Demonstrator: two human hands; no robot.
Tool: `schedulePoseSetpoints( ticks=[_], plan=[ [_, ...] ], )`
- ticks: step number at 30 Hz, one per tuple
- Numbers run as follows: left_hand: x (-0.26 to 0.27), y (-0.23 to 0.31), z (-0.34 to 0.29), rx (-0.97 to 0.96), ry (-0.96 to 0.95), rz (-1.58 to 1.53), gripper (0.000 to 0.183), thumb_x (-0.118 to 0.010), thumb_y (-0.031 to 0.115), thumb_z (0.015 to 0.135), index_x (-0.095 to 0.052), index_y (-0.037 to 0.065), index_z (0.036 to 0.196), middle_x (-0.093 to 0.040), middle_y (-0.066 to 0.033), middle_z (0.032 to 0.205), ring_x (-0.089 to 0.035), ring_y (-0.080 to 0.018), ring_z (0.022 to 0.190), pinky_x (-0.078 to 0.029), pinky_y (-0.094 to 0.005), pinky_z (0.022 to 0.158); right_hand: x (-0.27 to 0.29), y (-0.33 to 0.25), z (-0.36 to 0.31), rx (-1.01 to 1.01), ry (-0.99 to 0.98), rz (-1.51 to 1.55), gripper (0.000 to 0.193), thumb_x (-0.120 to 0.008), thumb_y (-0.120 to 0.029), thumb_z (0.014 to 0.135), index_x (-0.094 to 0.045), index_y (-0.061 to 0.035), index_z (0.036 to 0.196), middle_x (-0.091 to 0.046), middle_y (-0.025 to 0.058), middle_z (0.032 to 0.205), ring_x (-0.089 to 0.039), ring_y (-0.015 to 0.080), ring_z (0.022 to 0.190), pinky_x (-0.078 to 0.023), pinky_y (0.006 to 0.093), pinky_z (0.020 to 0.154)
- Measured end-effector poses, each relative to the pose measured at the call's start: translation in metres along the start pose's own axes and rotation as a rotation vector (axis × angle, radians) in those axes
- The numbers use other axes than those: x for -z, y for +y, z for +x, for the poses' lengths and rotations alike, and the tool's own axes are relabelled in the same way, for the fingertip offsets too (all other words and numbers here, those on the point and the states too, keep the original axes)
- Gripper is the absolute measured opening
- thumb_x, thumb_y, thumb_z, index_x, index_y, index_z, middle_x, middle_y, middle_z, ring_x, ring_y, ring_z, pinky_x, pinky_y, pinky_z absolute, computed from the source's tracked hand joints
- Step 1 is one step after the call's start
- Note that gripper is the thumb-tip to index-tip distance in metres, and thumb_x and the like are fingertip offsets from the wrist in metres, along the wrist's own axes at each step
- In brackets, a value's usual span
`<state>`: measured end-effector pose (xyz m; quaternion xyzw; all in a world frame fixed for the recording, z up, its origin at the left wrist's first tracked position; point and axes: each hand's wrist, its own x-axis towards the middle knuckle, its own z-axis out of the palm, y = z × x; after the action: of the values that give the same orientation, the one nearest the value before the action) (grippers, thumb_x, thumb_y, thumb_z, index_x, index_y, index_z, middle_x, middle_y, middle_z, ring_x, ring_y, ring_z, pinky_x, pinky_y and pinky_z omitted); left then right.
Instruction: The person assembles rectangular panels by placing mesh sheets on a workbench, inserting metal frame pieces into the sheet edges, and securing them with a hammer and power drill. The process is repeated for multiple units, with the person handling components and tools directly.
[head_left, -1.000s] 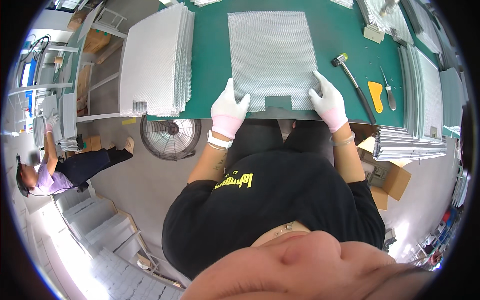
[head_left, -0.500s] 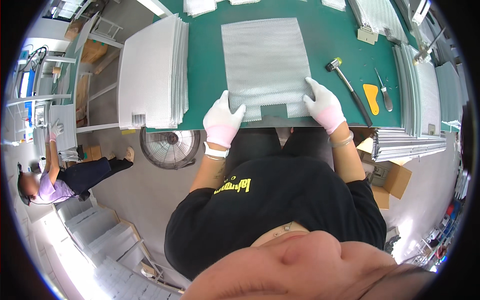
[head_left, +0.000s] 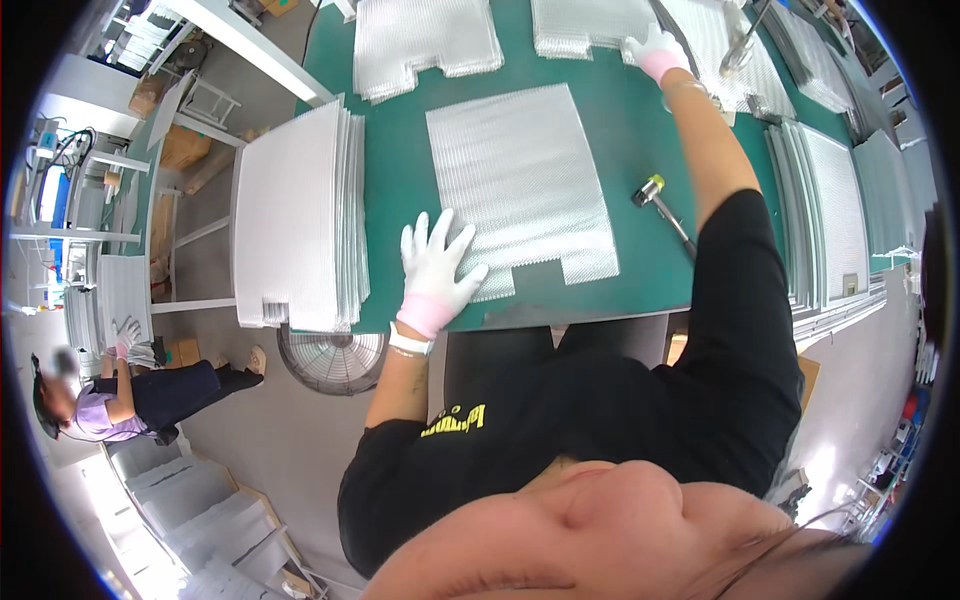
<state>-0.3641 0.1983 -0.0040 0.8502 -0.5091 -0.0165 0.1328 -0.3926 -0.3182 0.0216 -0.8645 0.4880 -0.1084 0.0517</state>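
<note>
A silver-white mesh sheet with a notch in its near edge lies flat on the green worktable. My left hand, in a white glove with a pink cuff, rests with fingers spread over the sheet's near left corner. Stretched far to the back right, my gloved right hand is at the near right corner of a stack of mesh sheets. Its thumb stands apart from the fingers, and nothing shows lifted in it. A hammer with a yellow-and-black head lies right of the mesh sheet, its handle partly behind my arm.
A tall stack of mesh sheets stands at the table's left, another stack at the back. More panels stand along the right side. A floor fan is below the left edge. Another person works at far left.
My right hand has left the mesh sheet and reached far to the back right. My left hand has flattened onto the sheet's corner. The view has shifted, and my arm now hides the yellow scraper.
</note>
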Motion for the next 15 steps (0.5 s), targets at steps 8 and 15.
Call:
schedulePoseSetpoints(
  ticks=[8, 15],
  plan=[
    [0.012, 0.004, -0.03, 0.154, 0.351, -0.102, 0.08, -0.079, 0.03, 0.075, -0.046, 0.001, 0.142, -0.032, -0.0311, 0.15, -0.027, -0.0538, 0.138, -0.022, -0.0638, 0.114, 0.028, -0.039, 0.023, -0.042, -0.206, -0.252, 0.061, -0.064, -0.042, 0.087, -0.053, -0.0075, 0.136, -0.061, 0.0182, 0.133, -0.06, 0.0366, 0.122, -0.048, 0.0517, 0.101],
    [0.01, 0.018, -0.027, 0.089, 0.318, -0.111, 0.081, -0.076, 0.037, 0.077, -0.044, 0.001, 0.143, -0.03, -0.0307, 0.151, -0.027, -0.0525, 0.139, -0.021, -0.0628, 0.114, 0.042, -0.048, 0.046, 0.026, 0.151, 0.001, 0.053, -0.068, -0.037, 0.085, -0.059, -0.0071, 0.128, -0.064, 0.0186, 0.127, -0.063, 0.04, 0.116, -0.051, 0.0529, 0.095]
  ],
)
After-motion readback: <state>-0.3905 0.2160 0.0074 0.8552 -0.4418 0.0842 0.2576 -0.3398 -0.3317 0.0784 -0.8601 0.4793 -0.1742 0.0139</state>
